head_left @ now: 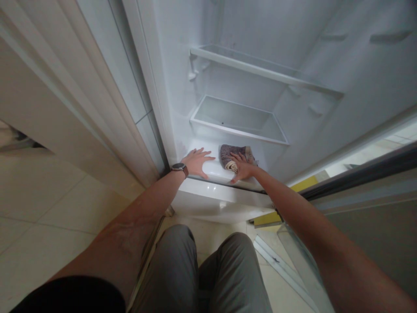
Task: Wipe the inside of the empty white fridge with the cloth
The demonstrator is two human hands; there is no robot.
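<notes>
Inside an open fridge, a folded dark cloth with a pale edge point(228, 153) lies on the white bottom surface point(213, 170). My right hand point(243, 166) rests on the cloth's right front part, fingers spread over it and thumb pointing toward the front edge. To the left, my left hand point(197, 162) is open, its fingers stretched out over the fridge floor and apart from the cloth. A watch point(178, 167) is on my left wrist.
Above the hands sit a lower glass shelf point(239, 135) and an upper shelf point(260, 66). The open door point(368, 191) is at the right. Below it, a white strip point(283, 269) and a clear bin point(293, 248) lie on the tiled floor, near a yellow object point(269, 218).
</notes>
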